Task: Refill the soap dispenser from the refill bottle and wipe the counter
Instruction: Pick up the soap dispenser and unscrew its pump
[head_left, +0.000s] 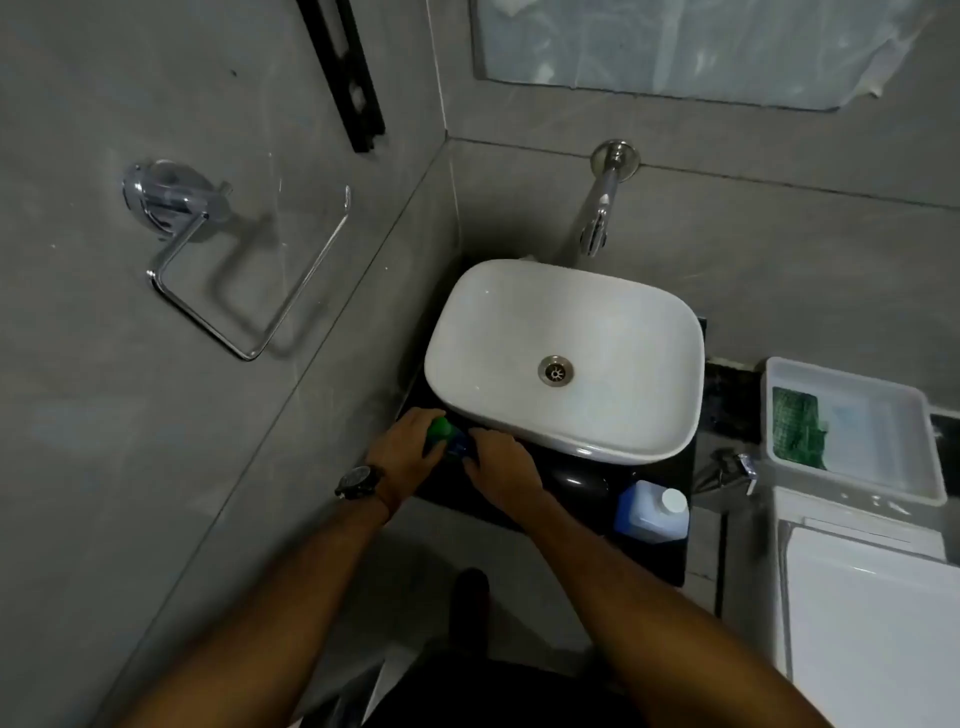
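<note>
On the black counter (660, 564), left of the white basin (566, 358), stands a small soap dispenser (457, 444) with a green top (441, 428) and a blue body. My left hand (405, 452), a watch on its wrist, wraps the dispenser from the left, fingers on the green top. From the right, my right hand (498, 465) closes on its blue body. A pale blue refill bottle (652, 512) with a white cap stands apart at the counter's front right. Most of the dispenser is hidden by my hands.
A wall tap (597, 218) hangs over the basin. A chrome towel ring (244, 270) sticks out from the left wall. On the toilet tank at the right sits a white tub (914, 457) holding a green cloth (795, 426). A dark round object (579, 480) lies by the refill bottle.
</note>
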